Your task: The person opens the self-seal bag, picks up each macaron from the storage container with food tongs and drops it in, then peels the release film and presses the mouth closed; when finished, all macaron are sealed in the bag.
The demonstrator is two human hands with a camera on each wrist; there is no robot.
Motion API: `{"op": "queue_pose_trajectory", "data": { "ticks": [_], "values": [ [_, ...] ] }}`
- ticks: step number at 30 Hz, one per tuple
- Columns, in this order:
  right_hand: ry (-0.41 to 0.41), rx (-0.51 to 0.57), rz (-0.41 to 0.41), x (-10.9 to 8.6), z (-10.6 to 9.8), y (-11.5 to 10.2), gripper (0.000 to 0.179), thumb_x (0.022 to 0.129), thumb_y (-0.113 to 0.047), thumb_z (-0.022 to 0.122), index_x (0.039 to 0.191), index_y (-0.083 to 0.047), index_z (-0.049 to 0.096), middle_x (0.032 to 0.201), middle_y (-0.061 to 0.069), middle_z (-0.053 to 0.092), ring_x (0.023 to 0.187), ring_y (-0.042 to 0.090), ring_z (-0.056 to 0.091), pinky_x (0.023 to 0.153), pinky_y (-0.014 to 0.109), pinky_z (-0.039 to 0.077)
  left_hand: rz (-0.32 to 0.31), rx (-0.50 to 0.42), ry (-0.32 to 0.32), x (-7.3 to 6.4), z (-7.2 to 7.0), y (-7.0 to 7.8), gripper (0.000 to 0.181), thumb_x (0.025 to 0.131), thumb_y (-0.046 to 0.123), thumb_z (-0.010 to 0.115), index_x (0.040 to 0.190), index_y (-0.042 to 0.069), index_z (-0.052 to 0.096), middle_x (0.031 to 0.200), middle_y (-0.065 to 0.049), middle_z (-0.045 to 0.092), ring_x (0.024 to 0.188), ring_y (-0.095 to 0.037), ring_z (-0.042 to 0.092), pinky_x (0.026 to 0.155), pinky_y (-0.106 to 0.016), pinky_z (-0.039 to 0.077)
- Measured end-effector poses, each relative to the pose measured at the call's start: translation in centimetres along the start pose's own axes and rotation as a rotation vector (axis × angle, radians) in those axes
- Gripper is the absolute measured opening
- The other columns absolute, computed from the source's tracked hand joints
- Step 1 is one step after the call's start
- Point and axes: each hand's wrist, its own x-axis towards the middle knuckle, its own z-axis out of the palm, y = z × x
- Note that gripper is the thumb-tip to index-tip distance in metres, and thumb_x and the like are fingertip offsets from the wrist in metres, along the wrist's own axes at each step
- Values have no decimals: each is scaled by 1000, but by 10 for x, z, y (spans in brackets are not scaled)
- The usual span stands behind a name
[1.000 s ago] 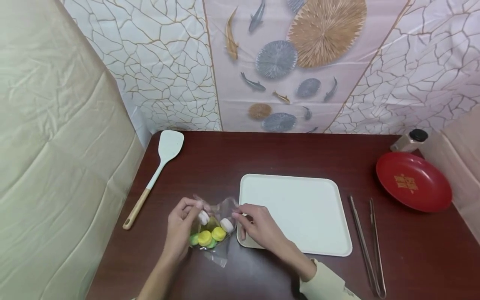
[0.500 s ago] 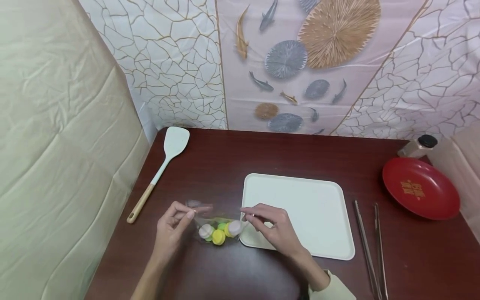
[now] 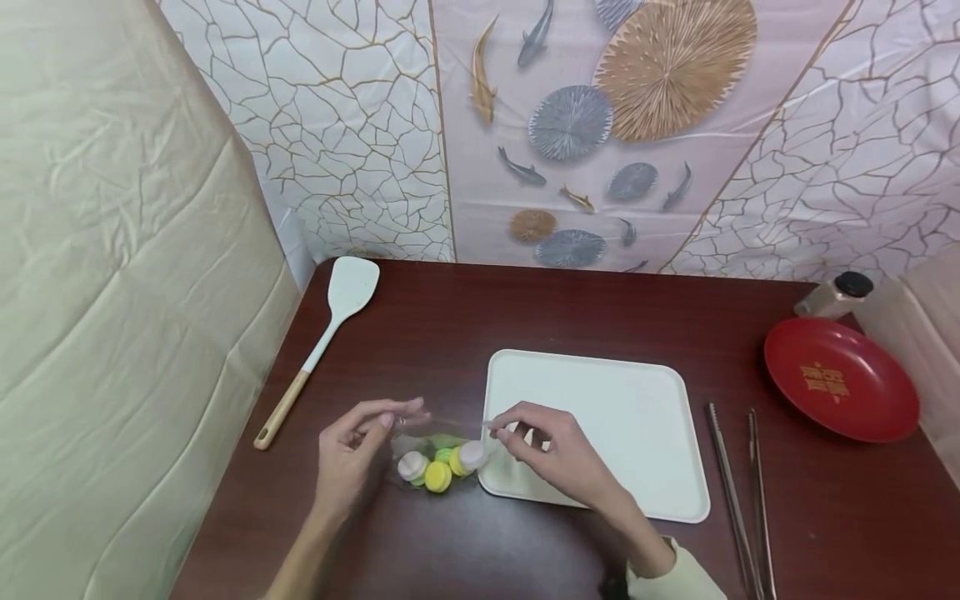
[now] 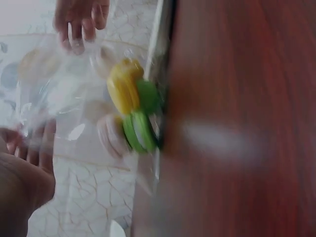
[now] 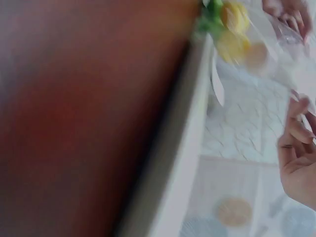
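Note:
A clear plastic bag with several macarons in it hangs between my two hands, low over the table. The macarons are yellow, green and pale pinkish-white, bunched at the bag's bottom. My left hand pinches the left side of the bag's upper edge, its other fingers fairly straight. On the opposite side, my right hand pinches the upper edge between thumb and fingertips. In the right wrist view, the right hand shows its fingers bent at the film.
The white tray lies just right of the bag, under my right hand. Metal tongs rest beyond it. A red plate and black-lidded jar stand far right; a white spatula lies at left.
Both hands have spread the bag's top edge wider, and the macarons have shifted together at its bottom. Over the last half second the hands have barely moved. The head view has shifted slightly.

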Motion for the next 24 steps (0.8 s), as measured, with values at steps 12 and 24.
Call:
{"op": "queue_pose_trajectory", "data": {
  "ticks": [12, 24],
  "values": [
    [114, -499, -734, 41, 19, -56, 16, 103, -14, 76, 116, -5, 81, 107, 4, 76, 89, 18, 65, 75, 28, 56, -242, -12, 178, 5, 20, 22, 30, 114, 6, 57, 121, -19, 73, 116, -16, 84, 111, -27, 82, 108, -33, 60],
    [209, -744, -703, 63, 60, -56, 21, 95, -11, 86, 114, -4, 81, 97, 0, 76, 79, 12, 68, 65, 24, 46, -168, 318, 280, 1, 27, 28, 16, 106, -2, 70, 113, -4, 83, 101, 6, 85, 89, -8, 81, 82, -17, 62]
  ]
}}
